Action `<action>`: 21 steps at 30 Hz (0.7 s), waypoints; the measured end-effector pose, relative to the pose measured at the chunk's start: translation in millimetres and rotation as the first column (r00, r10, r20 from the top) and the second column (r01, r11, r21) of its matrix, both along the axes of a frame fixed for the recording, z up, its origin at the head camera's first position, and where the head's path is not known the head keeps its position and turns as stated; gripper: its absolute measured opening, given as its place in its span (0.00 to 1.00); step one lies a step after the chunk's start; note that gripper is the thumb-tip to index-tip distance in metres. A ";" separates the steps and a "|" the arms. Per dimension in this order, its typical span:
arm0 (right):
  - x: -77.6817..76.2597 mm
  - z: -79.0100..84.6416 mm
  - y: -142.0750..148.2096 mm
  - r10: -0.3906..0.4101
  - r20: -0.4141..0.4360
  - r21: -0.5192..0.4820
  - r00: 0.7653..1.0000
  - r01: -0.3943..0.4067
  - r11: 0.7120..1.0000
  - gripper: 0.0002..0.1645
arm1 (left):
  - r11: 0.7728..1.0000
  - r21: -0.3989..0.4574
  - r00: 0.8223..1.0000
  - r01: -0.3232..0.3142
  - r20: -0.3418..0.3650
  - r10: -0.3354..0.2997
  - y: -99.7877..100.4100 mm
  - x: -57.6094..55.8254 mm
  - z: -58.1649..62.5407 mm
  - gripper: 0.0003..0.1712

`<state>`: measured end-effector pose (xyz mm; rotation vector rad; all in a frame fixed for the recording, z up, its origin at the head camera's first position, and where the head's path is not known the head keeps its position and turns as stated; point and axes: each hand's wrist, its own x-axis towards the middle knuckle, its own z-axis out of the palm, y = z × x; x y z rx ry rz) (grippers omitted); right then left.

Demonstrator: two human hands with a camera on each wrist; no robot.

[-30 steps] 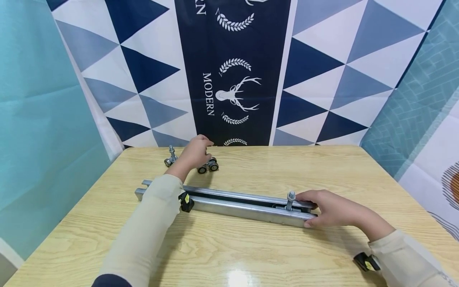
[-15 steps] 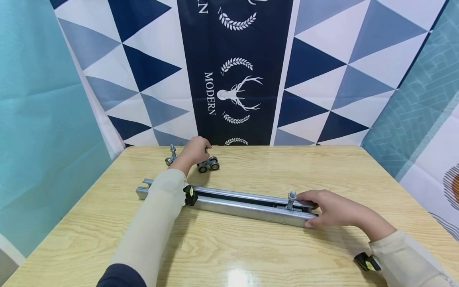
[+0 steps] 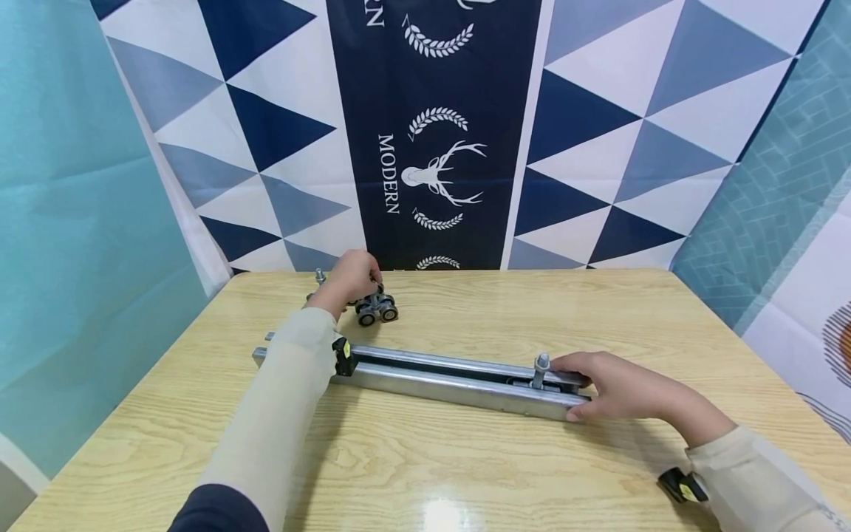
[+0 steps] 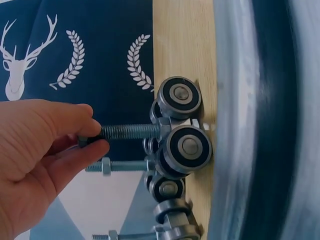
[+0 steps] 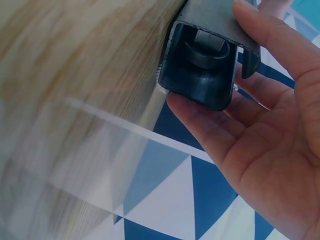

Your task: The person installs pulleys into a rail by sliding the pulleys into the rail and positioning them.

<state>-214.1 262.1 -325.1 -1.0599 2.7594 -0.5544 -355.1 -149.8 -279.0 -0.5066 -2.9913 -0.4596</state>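
Note:
My left hand [image 3: 352, 276] pinches the top of the upright threaded bolt [image 4: 131, 131] on a roller trolley [image 3: 377, 310]. That trolley's wheels appear to stand at the table surface behind the metal channel track [image 3: 432, 391]; whether they touch it is unclear. With thumb and fingers on either side, my right hand [image 3: 618, 386] grips the track's right end. Another trolley sits inside the track near that end, its bolt [image 3: 540, 369] sticking up through the slot. In the right wrist view, a wheel [image 5: 207, 56] shows inside the open track end [image 5: 217, 20].
More trolleys stand beside the held one, with a wheel [image 4: 168, 188] and bolts [image 4: 120, 166] visible in the left wrist view; my left hand partly hides them from above. The wooden table [image 3: 532, 310] ends at a patterned cloth backdrop [image 3: 432, 148].
My left fingers have closed on the trolley's bolt. The hand and trolley have shifted slightly left and nearer to me. My right hand stays at the track's end.

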 end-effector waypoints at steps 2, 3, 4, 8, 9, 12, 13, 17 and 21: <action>0.4 0.3 0.3 0.000 0.002 0.000 1.000 0.000 1.000 0.41 | 1.000 0.005 1.000 0.013 -0.005 -0.013 -3.3 1.5 -0.1 0.11; 0.6 0.4 0.5 0.000 0.001 0.000 1.000 0.000 1.000 0.41 | 1.000 0.005 1.000 0.019 -0.008 -0.019 -4.9 2.2 -0.1 0.10; 0.7 0.4 0.7 0.000 0.000 0.000 1.000 0.000 1.000 0.41 | 1.000 0.006 1.000 0.022 -0.013 -0.021 -6.4 2.8 -0.2 0.10; 1.3 0.4 1.8 0.001 -0.002 -0.003 1.000 -0.001 1.000 0.41 | 0.999 0.005 0.999 0.034 -0.031 -0.034 -11.1 5.9 1.8 0.08; 1.4 0.4 2.1 0.000 -0.001 -0.003 1.000 0.000 1.000 0.41 | 0.999 0.007 0.999 0.035 -0.034 -0.035 -12.5 7.0 3.1 0.08; 1.5 0.3 2.6 -0.007 0.001 0.001 1.000 0.007 1.000 0.41 | 0.999 0.016 0.998 0.043 -0.050 -0.043 -17.6 10.6 7.9 0.06; 1.6 0.3 2.6 -0.010 0.002 0.003 1.000 0.010 1.000 0.42 | 0.999 0.016 0.997 0.046 -0.057 -0.045 -19.8 11.5 9.6 0.07; 1.9 0.5 1.6 -0.017 0.002 0.005 1.000 0.017 1.000 0.41 | 0.999 0.028 0.997 0.035 -0.070 -0.033 -30.5 16.7 17.5 0.07; 2.4 1.1 0.0 -0.018 0.008 0.006 1.000 0.018 1.000 0.41 | 0.999 0.035 0.998 0.014 -0.067 -0.012 -44.4 23.4 26.3 0.07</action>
